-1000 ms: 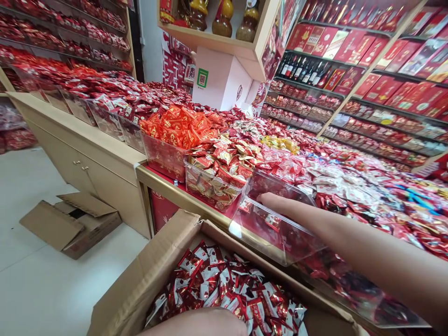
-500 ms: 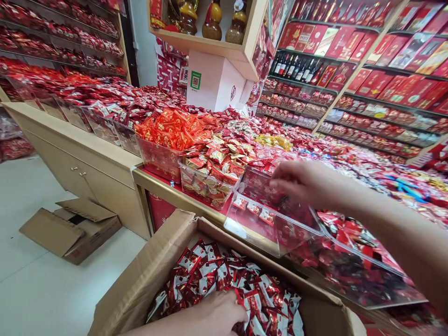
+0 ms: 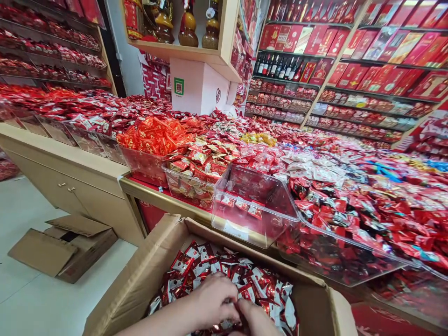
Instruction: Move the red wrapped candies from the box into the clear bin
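Two-handed scoop in cardboard box [image 3: 140,280]: left hand [image 3: 213,298], right hand [image 3: 257,319] curled shut on wrapped candies [image 3: 252,280]. Look light, slick, crinkly; best gathered from beneath.

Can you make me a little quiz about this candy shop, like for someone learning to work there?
1. True or false: the left hand and right hand are both in the cardboard box of red-and-white candies.
2. Which clear bin is nearly empty? A) the bin nearest the cardboard box B) the bin of orange-red packets C) the bin of gold-and-red sweets
3. Fill in: a second open box lies on the ______.
Key: 1 true; 2 A; 3 floor.
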Motion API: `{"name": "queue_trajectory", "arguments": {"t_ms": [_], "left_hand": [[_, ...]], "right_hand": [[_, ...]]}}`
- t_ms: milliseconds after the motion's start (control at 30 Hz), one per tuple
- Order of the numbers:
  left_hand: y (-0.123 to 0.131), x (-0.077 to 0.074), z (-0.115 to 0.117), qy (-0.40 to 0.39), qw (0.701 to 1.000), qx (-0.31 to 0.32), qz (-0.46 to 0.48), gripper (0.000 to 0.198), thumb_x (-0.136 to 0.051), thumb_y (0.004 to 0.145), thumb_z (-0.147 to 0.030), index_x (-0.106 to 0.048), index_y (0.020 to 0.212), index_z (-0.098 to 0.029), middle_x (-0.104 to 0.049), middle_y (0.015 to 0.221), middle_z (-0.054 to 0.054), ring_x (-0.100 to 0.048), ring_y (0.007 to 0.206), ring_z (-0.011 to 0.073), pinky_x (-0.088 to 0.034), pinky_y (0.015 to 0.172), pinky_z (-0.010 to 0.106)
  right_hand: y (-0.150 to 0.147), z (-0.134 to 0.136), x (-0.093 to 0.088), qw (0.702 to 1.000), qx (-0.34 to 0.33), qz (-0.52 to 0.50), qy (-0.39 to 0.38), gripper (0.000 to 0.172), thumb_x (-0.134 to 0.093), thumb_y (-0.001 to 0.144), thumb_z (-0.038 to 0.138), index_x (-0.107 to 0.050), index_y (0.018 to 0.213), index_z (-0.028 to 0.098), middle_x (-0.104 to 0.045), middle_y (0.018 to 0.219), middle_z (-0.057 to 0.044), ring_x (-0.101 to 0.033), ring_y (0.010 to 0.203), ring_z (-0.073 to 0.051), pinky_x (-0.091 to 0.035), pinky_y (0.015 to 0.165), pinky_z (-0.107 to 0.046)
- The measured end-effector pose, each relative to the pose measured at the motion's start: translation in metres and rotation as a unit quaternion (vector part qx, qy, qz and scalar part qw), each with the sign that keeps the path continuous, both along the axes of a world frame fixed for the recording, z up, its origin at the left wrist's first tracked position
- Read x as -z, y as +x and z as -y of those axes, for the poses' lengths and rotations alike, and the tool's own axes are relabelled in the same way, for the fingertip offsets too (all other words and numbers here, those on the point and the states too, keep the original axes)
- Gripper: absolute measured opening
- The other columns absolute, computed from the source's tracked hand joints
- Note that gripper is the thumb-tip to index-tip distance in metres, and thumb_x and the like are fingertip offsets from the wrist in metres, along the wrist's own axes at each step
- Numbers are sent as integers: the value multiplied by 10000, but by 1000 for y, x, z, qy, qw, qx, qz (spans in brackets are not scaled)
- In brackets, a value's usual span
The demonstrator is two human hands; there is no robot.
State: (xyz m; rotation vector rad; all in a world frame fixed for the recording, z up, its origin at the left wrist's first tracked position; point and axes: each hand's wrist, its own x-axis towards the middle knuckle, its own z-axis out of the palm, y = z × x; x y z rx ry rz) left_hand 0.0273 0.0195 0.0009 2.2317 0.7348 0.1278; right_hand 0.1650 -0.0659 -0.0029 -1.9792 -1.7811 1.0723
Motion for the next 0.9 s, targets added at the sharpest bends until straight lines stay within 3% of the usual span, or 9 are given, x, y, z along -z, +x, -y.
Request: {"name": "queue_trajectory", "arguments": {"t_ms": [133,300,400,500,733,833,900], "left_hand": [[-2,-24,-11,-170,973,-109,109,171,-569,680,-333,-560,733,-171,-506,613,-53,-444,603,110,-338,555,202],[3,-38,-8,-322,900,-158,247,255,-625,640,-344,-561,773,-136,-562,687,-12,-489,641,113,-370,603,218],[6,-43,-5,-408,859,-172,257,376,-702,559,-287,-548,874,-151,-594,757,5,-515,665,112,-385,623,226],[6,-46,-5,-421,855,-217,211,339,-717,534,-294,-555,785,-134,-563,609,-21,-463,512,78,-355,507,206],[4,-40,-7,-362,880,-232,204,289,-697,568,-326,-596,746,-123,-536,552,-27,-436,468,68,-340,470,199],[3,-43,-3,-395,858,-244,219,285,-683,594,-333,-591,782,-140,-564,631,-13,-485,538,78,-372,511,195],[3,-46,0,-459,823,-238,234,297,-625,657,-375,-567,863,-169,-589,766,13,-539,640,104,-407,577,220]], "right_hand": [[1,-5,-10,982,18,-167,88,247,-503,738,314,-565,925,166,-610,852,-57,-544,784,-190,-404,696,-267],[1,-8,-24,906,128,-399,61,295,-479,765,421,-538,878,155,-540,607,4,-478,519,-103,-371,476,-205],[6,-8,-25,867,192,-455,69,314,-517,737,440,-564,791,134,-545,559,-2,-473,499,-93,-381,498,-213],[11,-8,-22,836,240,-488,68,353,-565,687,460,-589,784,121,-564,555,-17,-471,476,-89,-381,482,-214],[9,-9,-22,822,267,-496,81,319,-594,674,427,-615,797,133,-570,537,-16,-473,459,-83,-380,464,-200],[10,-8,-24,823,263,-495,87,279,-569,702,412,-624,776,149,-572,532,-17,-478,471,-94,-393,470,-209],[13,-7,-25,847,253,-451,124,250,-548,726,388,-635,811,170,-582,567,-19,-495,492,-105,-406,481,-220]]}}
